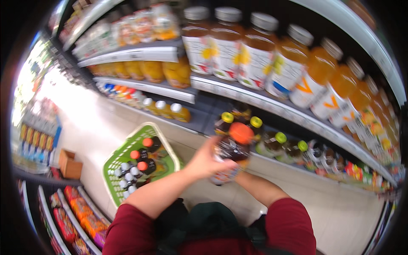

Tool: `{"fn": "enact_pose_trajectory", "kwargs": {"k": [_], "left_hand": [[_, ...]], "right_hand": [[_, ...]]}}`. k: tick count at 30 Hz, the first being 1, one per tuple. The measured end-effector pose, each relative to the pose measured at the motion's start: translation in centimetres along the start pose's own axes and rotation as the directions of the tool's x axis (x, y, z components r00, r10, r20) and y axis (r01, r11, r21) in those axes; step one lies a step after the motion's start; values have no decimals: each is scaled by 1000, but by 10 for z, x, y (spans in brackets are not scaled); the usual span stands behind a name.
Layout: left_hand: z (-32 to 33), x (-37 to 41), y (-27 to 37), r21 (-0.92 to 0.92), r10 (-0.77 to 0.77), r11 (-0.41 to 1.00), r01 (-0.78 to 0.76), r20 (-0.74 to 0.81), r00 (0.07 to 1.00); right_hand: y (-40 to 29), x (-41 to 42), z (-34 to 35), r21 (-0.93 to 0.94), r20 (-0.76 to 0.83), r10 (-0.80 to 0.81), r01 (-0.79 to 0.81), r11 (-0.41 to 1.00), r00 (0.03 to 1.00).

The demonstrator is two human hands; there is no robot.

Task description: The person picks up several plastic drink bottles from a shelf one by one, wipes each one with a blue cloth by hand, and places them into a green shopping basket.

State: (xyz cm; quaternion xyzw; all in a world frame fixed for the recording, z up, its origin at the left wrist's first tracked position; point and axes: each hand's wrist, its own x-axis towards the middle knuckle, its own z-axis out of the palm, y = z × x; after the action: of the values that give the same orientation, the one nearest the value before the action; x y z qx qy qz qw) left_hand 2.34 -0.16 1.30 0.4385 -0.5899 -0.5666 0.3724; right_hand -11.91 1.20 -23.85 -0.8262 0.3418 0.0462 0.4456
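Observation:
My left hand grips a large bottle of dark drink around its side. The bottle has an orange-red cap and a printed label, and looks blurred and tilted. My right forearm reaches behind the bottle, which hides most of that hand. To the left, a green shopping basket with a pale rim stands on the floor. It holds several dark bottles with orange caps and several with white caps.
Large juice bottles line the upper shelf. Below are bottles with yellow caps and bottles with green caps. Jars of yellow fruit are at left. Packaged snacks fill a lower-left rack, near a brown box.

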Motion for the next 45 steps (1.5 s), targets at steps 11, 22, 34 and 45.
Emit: {"fn": "enact_pose_trajectory", "kwargs": {"k": [11, 22, 34, 45], "left_hand": [[21, 27, -81, 243, 211, 934, -262, 218, 953], [26, 36, -73, -99, -100, 987, 127, 239, 966], [14, 23, -73, 33, -20, 999, 10, 327, 945], [-16, 13, -32, -130, -71, 988, 85, 107, 992]], "right_hand": [[7, -20, -23, 56, -59, -1, 5, 998, 998], [7, -8, -31, 63, -100, -33, 39, 997, 994], [-19, 1, -10, -356, -200, -22, -52, 933, 979], [-39, 2, 4, -453, -306, -37, -111, 885, 951]]}}
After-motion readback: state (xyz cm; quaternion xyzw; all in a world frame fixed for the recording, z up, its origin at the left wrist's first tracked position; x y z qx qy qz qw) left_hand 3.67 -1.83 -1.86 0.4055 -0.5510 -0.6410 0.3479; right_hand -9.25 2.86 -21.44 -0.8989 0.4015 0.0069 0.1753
